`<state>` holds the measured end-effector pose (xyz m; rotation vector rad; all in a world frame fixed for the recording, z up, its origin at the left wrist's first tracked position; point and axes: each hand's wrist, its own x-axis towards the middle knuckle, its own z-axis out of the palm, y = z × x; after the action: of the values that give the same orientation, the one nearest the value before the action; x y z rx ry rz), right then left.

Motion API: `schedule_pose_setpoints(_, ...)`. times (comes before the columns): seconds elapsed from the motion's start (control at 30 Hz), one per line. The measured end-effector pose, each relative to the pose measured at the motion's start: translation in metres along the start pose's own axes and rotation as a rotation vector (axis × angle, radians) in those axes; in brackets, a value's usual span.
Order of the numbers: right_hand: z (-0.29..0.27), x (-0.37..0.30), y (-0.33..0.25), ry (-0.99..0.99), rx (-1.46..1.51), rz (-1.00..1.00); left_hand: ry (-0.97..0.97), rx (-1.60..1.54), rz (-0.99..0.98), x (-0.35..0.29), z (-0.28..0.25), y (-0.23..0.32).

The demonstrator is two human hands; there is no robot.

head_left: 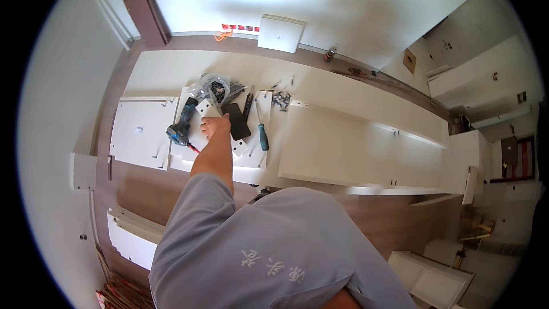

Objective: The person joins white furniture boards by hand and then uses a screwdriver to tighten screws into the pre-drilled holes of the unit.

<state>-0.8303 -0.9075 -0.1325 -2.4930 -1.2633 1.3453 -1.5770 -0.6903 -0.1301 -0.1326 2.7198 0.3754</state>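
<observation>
My left hand [215, 126] reaches over a white strip with dark holes [204, 107], which lies diagonally on a white panel. Its thumb points to the edge of a black phone-like slab [235, 123]; the fingers curve to the left, apart from the thumb. I see nothing held in them. Left of the hand lies a blue-and-black cordless drill [180, 129] with a red-tipped bit. Right of the slab are a screwdriver with a green handle [263, 137] and a slim black tool [248, 104]. My right hand is out of view.
A clear plastic bag of dark fittings [216, 88] and loose small hardware [281, 99] lie beyond the hand. Large white panels [337, 143] stretch right; another panel [143, 129] lies left. A bottle [330, 53] stands near the wall. Stacked boards [134, 234] are lower left.
</observation>
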Motion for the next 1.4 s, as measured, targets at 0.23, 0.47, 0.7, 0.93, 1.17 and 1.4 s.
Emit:
schedule_pose_setpoints(0.23, 0.013, -0.024, 0.024, 0.014, 0.089, 0.067, -0.236, -0.041, 0.047, 0.095, 0.025, -0.016)
schedule_pose_setpoints(0.47, 0.018, -0.043, 0.043, 0.019, 0.133, 0.111, -0.11, -0.161, 0.252, 0.097, 0.023, -0.01)
schedule_pose_setpoints(0.7, 0.009, -0.035, 0.036, -0.003, 0.201, 0.064, -0.129, -0.647, 0.342, 0.144, -0.01, -0.049)
schedule_pose_setpoints(0.93, -0.015, 0.014, 0.007, 0.152, 0.28, -0.095, -0.597, -1.009, 0.484, 0.036, -0.081, -0.04)
schedule_pose_setpoints(1.17, -0.051, 0.006, -0.251, -0.058, 0.167, -0.75, -1.111, -1.332, 0.585, -0.148, -0.083, -0.014)
schedule_pose_setpoints(1.4, -0.068, -0.03, -0.371, -0.523, 0.032, -0.985, -1.389, -1.282, 0.643, -0.334, -0.043, 0.017)
